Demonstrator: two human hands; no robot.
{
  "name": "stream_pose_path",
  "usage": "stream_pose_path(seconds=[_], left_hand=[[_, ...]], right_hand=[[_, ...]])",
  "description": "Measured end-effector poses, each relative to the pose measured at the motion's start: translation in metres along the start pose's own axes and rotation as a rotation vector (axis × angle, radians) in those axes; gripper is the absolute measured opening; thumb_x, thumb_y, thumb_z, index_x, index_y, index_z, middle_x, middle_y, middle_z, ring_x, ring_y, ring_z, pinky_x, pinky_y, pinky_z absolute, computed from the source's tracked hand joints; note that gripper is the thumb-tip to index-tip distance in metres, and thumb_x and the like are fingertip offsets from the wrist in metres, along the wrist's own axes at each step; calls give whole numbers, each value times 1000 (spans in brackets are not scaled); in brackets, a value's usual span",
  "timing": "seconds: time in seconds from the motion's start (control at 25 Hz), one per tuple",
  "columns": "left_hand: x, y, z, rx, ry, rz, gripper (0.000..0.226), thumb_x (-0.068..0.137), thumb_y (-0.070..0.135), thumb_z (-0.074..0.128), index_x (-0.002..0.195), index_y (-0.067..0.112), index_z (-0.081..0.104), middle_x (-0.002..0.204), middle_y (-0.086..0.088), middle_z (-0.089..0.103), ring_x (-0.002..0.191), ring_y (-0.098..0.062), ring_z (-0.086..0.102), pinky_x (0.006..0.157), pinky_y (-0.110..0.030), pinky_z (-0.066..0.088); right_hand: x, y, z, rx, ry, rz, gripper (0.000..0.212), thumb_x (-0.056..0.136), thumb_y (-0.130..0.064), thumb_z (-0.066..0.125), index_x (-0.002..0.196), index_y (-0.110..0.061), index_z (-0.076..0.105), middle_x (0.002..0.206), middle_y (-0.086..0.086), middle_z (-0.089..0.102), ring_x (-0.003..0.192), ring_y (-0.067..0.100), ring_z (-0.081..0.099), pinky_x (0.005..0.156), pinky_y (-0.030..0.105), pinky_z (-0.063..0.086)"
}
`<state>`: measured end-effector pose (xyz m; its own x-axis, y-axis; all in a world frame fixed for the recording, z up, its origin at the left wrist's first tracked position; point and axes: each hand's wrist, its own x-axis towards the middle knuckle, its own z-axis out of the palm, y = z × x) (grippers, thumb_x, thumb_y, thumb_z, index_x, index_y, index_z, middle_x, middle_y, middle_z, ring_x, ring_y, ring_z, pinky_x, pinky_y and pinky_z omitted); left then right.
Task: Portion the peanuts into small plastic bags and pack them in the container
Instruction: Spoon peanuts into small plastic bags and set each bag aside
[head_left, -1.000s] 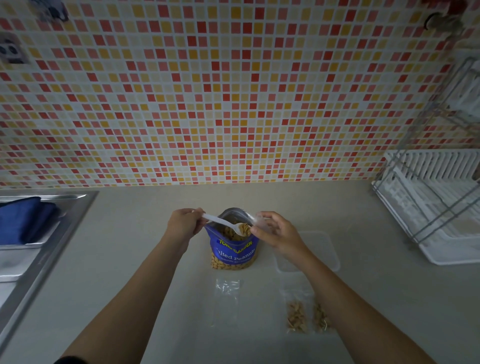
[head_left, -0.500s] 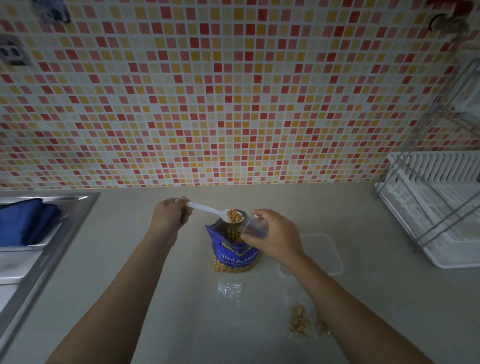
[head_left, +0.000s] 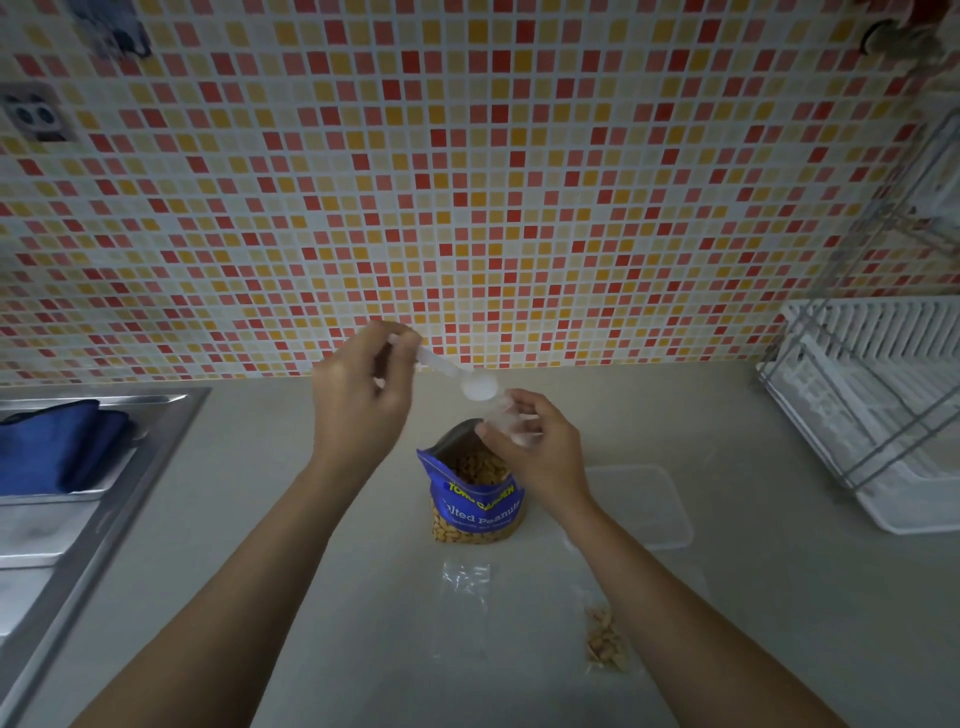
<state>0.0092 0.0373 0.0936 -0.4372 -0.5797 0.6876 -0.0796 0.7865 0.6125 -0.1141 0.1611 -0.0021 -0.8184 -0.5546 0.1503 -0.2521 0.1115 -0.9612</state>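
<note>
Two hands above the peanut pouch (head_left: 475, 501).
Your left hand (head_left: 363, 400) pinches the spoon (head_left: 470, 383); your right hand (head_left: 537, 452) grips a small bag (head_left: 511, 425) beside its bowl.

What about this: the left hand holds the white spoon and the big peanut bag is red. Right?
Not quite. The head view shows the big peanut bag is blue, not red. The left hand does hold the white spoon.

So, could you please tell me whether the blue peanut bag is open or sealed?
Open: the peanut bag stands upright with its top spread wide, and peanuts show inside.
</note>
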Motion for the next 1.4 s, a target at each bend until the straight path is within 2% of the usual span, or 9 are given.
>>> stream_pose_path(seconds=[0.12, 0.36, 0.52, 0.68, 0.8, 0.96, 1.04, 1.16, 1.4], left_hand=[[3, -18, 8, -233, 52, -458, 18, 93, 23, 50, 83, 14, 62, 67, 0, 63, 63, -16, 60, 64, -36, 51], [-42, -50, 50, 203, -392, -176, 22, 92, 18, 52, 83, 3, 65, 66, -14, 67, 53, -24, 55, 55, -29, 44], [-38, -59, 71, 262, -419, -525, 30, 89, 14, 50, 70, -6, 61, 63, -17, 56, 54, -22, 44, 49, -26, 32], [-32, -66, 75, 165, -367, -793, 27, 84, 11, 51, 76, -11, 66, 66, -17, 55, 61, -25, 47, 50, -24, 34], [-36, -60, 69, 94, -407, -682, 24, 89, 12, 50, 84, -1, 69, 74, -15, 66, 66, -25, 58, 60, -27, 47], [-52, -51, 60, 119, -669, -215, 17, 90, 15, 53, 87, 9, 69, 69, -10, 70, 65, -23, 64, 64, -29, 50], [-59, -56, 64, 151, -604, -307, 19, 89, 14, 53, 84, 7, 70, 70, -11, 71, 68, -25, 65, 66, -31, 51], [-59, -57, 70, 119, -377, -651, 25, 85, 11, 50, 74, -1, 70, 69, -18, 71, 70, -32, 65, 69, -40, 55], [-55, -53, 70, 29, -309, -785, 26, 89, 12, 50, 79, -1, 70, 71, -19, 69, 65, -26, 58, 66, -37, 52]], right_hand=[[-1, 8, -11, 52, 21, 54, 46, 70, -35, 79, 110, -29, 57, 97, -18, 60, 89, 1, 58, 67, 11, 47], [-13, 36, -30, 10, -103, 172, 45, 70, -43, 76, 109, -30, 56, 98, -9, 63, 89, 7, 62, 68, 17, 48], [-12, 37, -31, 10, -148, 196, 42, 73, -45, 73, 108, -32, 55, 102, -9, 64, 94, 9, 63, 72, 20, 49], [-10, 38, -31, 9, -164, 198, 44, 66, -56, 72, 102, -37, 55, 103, -6, 66, 91, 10, 64, 68, 24, 49], [-10, 39, -32, -3, -172, 190, 55, 59, -63, 69, 105, -36, 55, 104, -6, 66, 94, 10, 64, 76, 26, 52], [-10, 39, -31, -3, -171, 184, 61, 55, -66, 68, 105, -34, 56, 104, -6, 66, 95, 11, 64, 78, 25, 53], [-10, 38, -32, -6, -175, 184, 54, 62, -59, 72, 106, -33, 55, 104, -6, 65, 96, 11, 63, 78, 25, 52], [-10, 36, -34, -16, -192, 199, 42, 72, -48, 72, 107, -34, 54, 105, -6, 64, 97, 10, 62, 77, 22, 50], [-12, 30, -38, -32, -212, 200, 39, 74, -47, 70, 107, -36, 51, 107, -7, 62, 96, 8, 61, 74, 18, 47]])
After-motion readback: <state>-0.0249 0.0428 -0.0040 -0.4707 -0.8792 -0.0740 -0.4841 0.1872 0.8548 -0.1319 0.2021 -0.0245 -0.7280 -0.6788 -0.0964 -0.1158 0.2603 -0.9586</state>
